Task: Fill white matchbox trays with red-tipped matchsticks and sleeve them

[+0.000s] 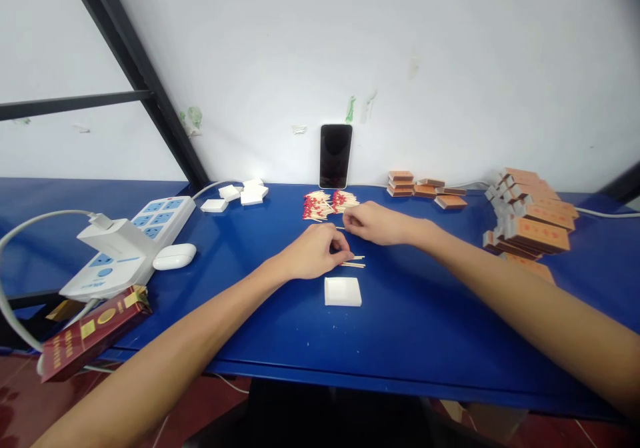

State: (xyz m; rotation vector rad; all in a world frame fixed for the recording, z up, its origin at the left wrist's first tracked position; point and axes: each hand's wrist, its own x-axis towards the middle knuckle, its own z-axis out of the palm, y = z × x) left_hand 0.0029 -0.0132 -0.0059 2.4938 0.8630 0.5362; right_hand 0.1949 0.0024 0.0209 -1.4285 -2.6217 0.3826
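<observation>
My left hand [315, 251] is closed, thumb and fingers together at a few matchsticks [356, 265] on the blue table. Their pale ends stick out to the right of the fingertips. Just beyond, my right hand [377, 223] pinches what looks like a single matchstick [340, 228]; its fingertips partly cover it. A loose pile of red-tipped matches [317, 206] lies behind my hands, and a second pile [345, 201] is beside it, close to my right fingers. Nearer to me sits a white matchbox tray [343, 292], open side up, with no matches visible in it.
A phone [335, 156] leans upright against the wall. Several white trays [253, 195] lie at the back left. Orange matchboxes stand in a small stack [401, 184] and a big heap [535, 221] to the right. A power strip [165, 215], earbud case [175, 257] and dark red box [95, 333] occupy the left.
</observation>
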